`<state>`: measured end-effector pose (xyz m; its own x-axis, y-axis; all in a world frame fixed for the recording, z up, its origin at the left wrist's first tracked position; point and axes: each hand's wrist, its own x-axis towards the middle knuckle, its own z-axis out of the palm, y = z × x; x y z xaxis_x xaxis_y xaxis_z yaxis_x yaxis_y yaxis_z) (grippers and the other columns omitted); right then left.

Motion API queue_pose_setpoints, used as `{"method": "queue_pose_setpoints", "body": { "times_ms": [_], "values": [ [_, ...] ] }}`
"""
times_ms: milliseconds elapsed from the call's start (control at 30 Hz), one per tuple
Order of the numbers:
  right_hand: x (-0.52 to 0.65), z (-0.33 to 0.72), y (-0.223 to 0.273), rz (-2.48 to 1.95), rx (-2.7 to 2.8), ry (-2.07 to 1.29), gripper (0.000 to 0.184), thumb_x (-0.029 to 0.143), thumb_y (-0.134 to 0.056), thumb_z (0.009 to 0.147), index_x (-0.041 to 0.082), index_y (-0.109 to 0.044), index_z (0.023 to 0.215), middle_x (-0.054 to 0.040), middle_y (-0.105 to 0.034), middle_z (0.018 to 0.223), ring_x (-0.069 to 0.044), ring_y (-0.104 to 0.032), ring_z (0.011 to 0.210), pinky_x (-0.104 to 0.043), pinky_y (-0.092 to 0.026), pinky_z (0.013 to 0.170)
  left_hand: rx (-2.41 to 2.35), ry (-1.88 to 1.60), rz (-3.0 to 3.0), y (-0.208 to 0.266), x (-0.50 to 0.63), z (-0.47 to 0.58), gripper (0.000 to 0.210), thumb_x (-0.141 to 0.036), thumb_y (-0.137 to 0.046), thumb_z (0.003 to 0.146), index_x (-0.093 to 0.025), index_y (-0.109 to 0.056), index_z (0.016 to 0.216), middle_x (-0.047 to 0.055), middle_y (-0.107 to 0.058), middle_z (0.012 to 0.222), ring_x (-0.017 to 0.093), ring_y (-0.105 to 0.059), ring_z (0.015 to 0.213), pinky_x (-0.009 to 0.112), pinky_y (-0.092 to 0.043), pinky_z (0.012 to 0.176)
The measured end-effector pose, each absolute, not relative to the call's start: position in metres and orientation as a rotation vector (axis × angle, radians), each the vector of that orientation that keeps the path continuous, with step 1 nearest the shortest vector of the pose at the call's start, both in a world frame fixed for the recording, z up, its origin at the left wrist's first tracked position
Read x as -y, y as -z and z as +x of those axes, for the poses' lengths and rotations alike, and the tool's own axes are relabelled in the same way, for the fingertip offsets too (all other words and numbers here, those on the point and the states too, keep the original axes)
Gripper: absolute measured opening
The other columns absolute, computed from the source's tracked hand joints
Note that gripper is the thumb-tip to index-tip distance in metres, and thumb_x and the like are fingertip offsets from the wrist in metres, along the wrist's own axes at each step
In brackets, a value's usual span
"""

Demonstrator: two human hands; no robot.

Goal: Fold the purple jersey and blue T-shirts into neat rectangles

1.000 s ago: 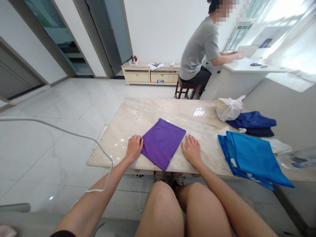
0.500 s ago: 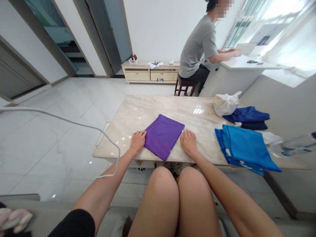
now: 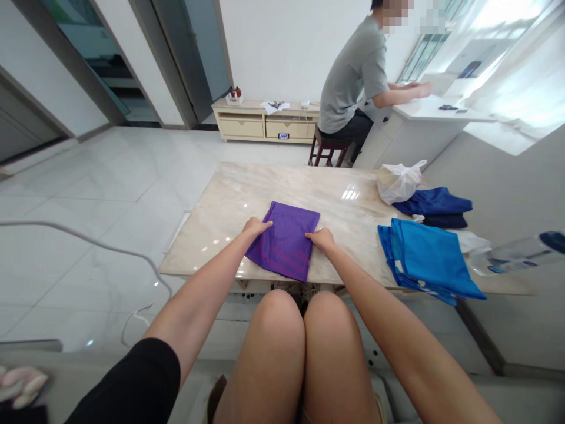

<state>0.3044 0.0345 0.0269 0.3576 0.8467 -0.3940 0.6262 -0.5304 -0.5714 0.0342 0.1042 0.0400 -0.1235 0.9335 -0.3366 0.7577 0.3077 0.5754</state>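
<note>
A folded purple cloth (image 3: 289, 241) lies on the marble-topped table (image 3: 220, 206) in front of my knees. My left hand (image 3: 256, 225) pinches its left edge, thumb on top and fingers beneath. On the opposite side my right hand (image 3: 322, 238) grips the right edge the same way, thumb over the fabric. The cloth's near edge lies close to the table's front edge, and faint reddish stripes show on its lower part. The fingers of both hands are partly hidden under the cloth.
On the table's right are folded bright blue cloths (image 3: 435, 253), dark blue fabric (image 3: 435, 203), a white plastic bag (image 3: 399, 181) and a clear bottle (image 3: 516, 254). A grey cable (image 3: 88, 237) curves at left. Beyond, a person (image 3: 353, 76) sits on a stool at a white desk (image 3: 415, 126).
Both hands have gone from resting beside the purple cloth to pinching its side edges. The cloth has turned and sits a little further left. The view has shifted slightly.
</note>
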Motion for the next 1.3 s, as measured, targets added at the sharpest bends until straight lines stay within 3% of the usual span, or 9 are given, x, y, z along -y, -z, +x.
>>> {"method": "queue_pose_setpoints", "body": {
  "times_ms": [100,200,433,700,833,933,1067,1200,1300],
  "values": [
    [-0.036,0.313,-0.026,-2.270,1.176,-1.089,0.033,0.042,-0.091,0.083,0.019,-0.069,0.074,-0.0082,-0.072,0.069,-0.022,-0.069,0.066,-0.029,-0.051,0.057,-1.867,-0.428,1.370,-0.036,-0.112,0.040,0.044,-0.044,-0.098,0.066,-0.014,-0.078,0.091,0.021,-0.083,0.105,0.043,-0.078,0.109,0.041,-0.058,0.082],
    [-0.025,0.319,-0.035,-2.161,1.122,-1.139,0.033,0.038,-0.095,0.078,0.018,-0.069,0.074,-0.0061,-0.072,0.068,-0.020,-0.067,0.065,-0.028,-0.050,0.057,-1.752,-0.557,1.271,-0.043,-0.099,0.043,0.038,-0.039,-0.100,0.060,-0.016,-0.077,0.080,0.014,-0.083,0.089,0.037,-0.079,0.096,0.038,-0.057,0.077],
    [0.021,0.327,-0.106,-1.788,1.196,-0.979,0.016,0.032,-0.080,0.086,0.016,-0.081,0.088,-0.0052,-0.080,0.087,-0.022,-0.073,0.087,-0.031,-0.057,0.084,-1.451,-0.967,1.198,-0.110,-0.028,0.034,0.038,-0.046,-0.096,0.065,-0.016,-0.082,0.085,0.009,-0.084,0.088,0.027,-0.075,0.092,0.035,-0.057,0.084],
    [0.048,0.346,-0.190,-1.491,1.386,-0.381,0.024,0.041,-0.078,0.087,0.020,-0.077,0.096,-0.0099,-0.077,0.113,-0.029,-0.069,0.115,-0.046,-0.053,0.111,-1.207,-1.389,1.343,-0.193,0.038,0.036,0.035,-0.045,-0.091,0.069,-0.016,-0.081,0.085,0.003,-0.078,0.084,0.021,-0.069,0.089,0.030,-0.053,0.082],
    [0.046,0.350,-0.204,-1.386,1.402,-0.435,0.027,0.048,-0.072,0.093,0.022,-0.070,0.100,-0.0083,-0.079,0.103,-0.027,-0.073,0.102,-0.043,-0.059,0.099,-1.132,-1.446,1.349,-0.211,0.050,0.036,0.036,-0.046,-0.090,0.069,-0.016,-0.079,0.085,0.003,-0.077,0.084,0.018,-0.066,0.083,0.028,-0.051,0.078],
    [0.035,0.348,-0.194,-1.458,1.330,-0.455,0.030,0.050,-0.076,0.090,0.023,-0.066,0.098,-0.0079,-0.078,0.095,-0.026,-0.074,0.092,-0.039,-0.060,0.088,-1.170,-1.449,1.306,-0.203,0.043,0.040,0.038,-0.048,-0.091,0.068,-0.016,-0.078,0.083,0.004,-0.076,0.082,0.017,-0.065,0.078,0.028,-0.050,0.074],
    [0.009,0.346,-0.146,-1.664,1.209,-0.506,0.030,0.046,-0.077,0.089,0.022,-0.064,0.101,-0.0091,-0.079,0.096,-0.027,-0.075,0.093,-0.037,-0.059,0.086,-1.317,-1.325,1.281,-0.155,0.013,0.049,0.036,-0.049,-0.089,0.072,-0.018,-0.075,0.082,0.005,-0.076,0.083,0.020,-0.068,0.081,0.029,-0.052,0.075],
    [-0.009,0.353,-0.079,-2.067,1.155,-0.591,0.042,0.044,-0.086,0.080,0.021,-0.066,0.108,-0.0128,-0.080,0.102,-0.032,-0.075,0.108,-0.041,-0.058,0.095,-1.655,-1.054,1.276,-0.086,-0.013,0.055,0.025,-0.031,-0.088,0.074,-0.020,-0.068,0.085,0.009,-0.077,0.095,0.025,-0.073,0.095,0.035,-0.056,0.088],
    [-0.013,0.363,-0.046,-2.284,1.227,-0.656,0.044,0.048,-0.095,0.071,0.021,-0.069,0.095,-0.0150,-0.079,0.099,-0.037,-0.075,0.111,-0.041,-0.059,0.092,-1.706,-0.962,1.264,-0.049,-0.016,0.056,0.024,-0.021,-0.082,0.076,-0.020,-0.066,0.093,0.012,-0.076,0.108,0.026,-0.074,0.102,0.038,-0.056,0.096]
  ]
}}
